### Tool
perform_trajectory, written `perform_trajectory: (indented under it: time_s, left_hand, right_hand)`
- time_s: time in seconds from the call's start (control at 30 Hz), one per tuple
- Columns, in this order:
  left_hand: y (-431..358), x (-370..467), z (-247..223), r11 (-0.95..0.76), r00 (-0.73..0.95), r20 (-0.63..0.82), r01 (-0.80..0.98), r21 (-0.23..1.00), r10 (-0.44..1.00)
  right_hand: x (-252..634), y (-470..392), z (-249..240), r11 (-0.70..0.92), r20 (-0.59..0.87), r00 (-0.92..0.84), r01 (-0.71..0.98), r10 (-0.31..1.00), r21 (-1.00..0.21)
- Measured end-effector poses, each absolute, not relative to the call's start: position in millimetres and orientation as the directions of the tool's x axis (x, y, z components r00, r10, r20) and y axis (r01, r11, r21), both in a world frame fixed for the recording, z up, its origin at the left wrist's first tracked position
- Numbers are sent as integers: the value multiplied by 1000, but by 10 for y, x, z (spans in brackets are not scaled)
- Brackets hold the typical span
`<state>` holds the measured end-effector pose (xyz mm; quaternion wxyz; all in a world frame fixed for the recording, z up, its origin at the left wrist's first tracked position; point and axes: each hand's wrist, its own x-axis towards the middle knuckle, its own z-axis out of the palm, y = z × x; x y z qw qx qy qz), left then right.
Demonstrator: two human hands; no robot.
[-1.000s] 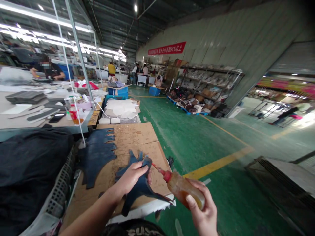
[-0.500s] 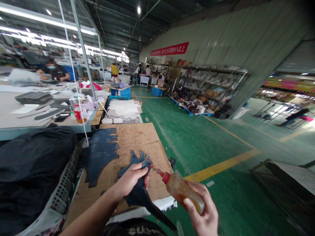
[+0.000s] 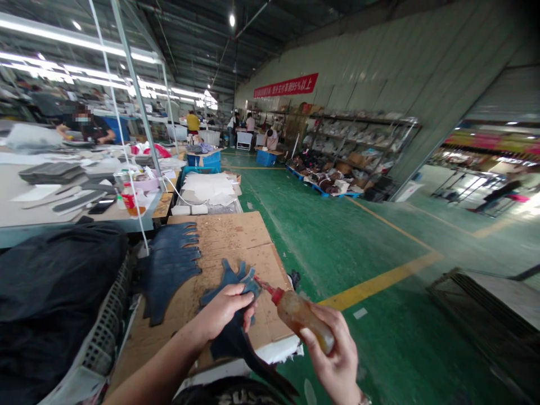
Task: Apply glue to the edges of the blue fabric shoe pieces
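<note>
My left hand (image 3: 230, 309) pinches a dark blue cut piece of leather-like material (image 3: 236, 340), thumb on top and fingers beneath. A long strip of the piece hangs past the cardboard's near edge. My right hand (image 3: 333, 349) is wrapped round a squeeze bottle (image 3: 304, 315) of amber liquid with a red cap and thin nozzle. Its nozzle tip points left, at or very near the upper end of the held piece; contact is unclear. Beside my left hand, more blue pieces (image 3: 230, 275) lie on the cardboard (image 3: 228, 233). Several similar pieces (image 3: 169, 267) overlap at the cardboard's left side.
A black cloth (image 3: 54, 292) covers a plastic crate (image 3: 103, 332) at left. Behind it, a worktable (image 3: 25, 211) bears grey stacks, a phone and a red-labelled bottle (image 3: 131, 199). A wire rack cart (image 3: 476, 315) stands at right. Co-workers are farther back.
The bottle and my right hand have shifted left and slightly up, with the nozzle now at a higher point of the held piece. My left hand keeps its pinch. The camera view has turned slightly.
</note>
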<state>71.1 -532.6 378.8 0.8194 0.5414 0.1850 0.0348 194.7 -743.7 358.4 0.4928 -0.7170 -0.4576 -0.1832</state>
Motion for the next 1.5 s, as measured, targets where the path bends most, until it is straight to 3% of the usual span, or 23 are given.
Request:
perform_trajectory:
  time_s: [0.13,0.33,0.5,0.63,0.87,1.07,1.23,1.4,1.5]
  left_hand:
    - [-5316,717,3758,413,923,-271,143,899,272]
    - [-5357,763,3820,433,933,-251,120,894,258]
    - [-5337,738,3835,465,929,-270,128,876,254]
    - [-5316,745,3807,476,920,-265,103,874,288]
    - [-5315,772,3786,472,932,-238,85,878,274]
    - [-5291,741,3771,461,927,-252,102,882,276]
    - [-5327,763,3823,492,923,-263,96,865,281]
    - [-5347,746,3889,450,927,-258,115,886,271]
    - [-5365,752,3906,444,928,-273,140,885,253]
  right_hand:
    - [1961,-7443,3575,-132,696,603,785,389,-606]
    - [1862,-7404,3595,-6,693,543,789,475,-614]
    - [1929,-7476,3455,-101,697,572,799,432,-593]
    - [1955,-7562,3450,-115,674,645,748,360,-654]
    - [1902,-7521,3452,-14,678,562,775,474,-632]
    - [1947,-7625,3409,-98,646,666,721,373,-686]
    - [1908,-7567,3486,19,667,582,747,465,-665]
    - [1943,-7562,3431,-78,641,670,711,375,-699]
    - [1950,-7580,3459,-37,637,659,706,400,-708]
